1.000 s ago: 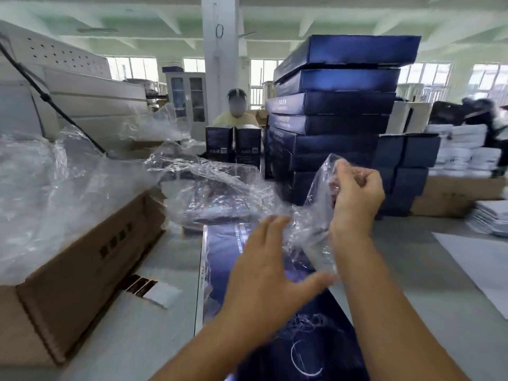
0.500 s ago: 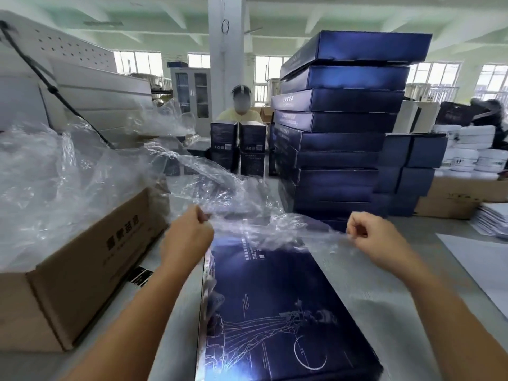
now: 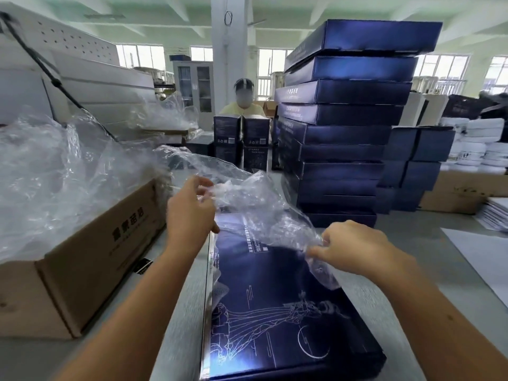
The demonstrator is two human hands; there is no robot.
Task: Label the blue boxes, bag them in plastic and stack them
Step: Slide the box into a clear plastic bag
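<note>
My left hand (image 3: 189, 213) and right hand (image 3: 354, 248) each pinch the crumpled clear plastic bag (image 3: 255, 204) above the flat dark-blue printed cardboard box (image 3: 288, 312), which lies on the grey table (image 3: 406, 229). I judge this box not yet bagged; stacking follows, onto the tall pile of blue boxes (image 3: 343, 127) behind.

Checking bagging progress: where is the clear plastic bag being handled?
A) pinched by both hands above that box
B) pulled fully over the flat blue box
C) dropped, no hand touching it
A: the left hand and right hand each pinch the clear plastic bag, crumpled above the flat blue box.
</note>
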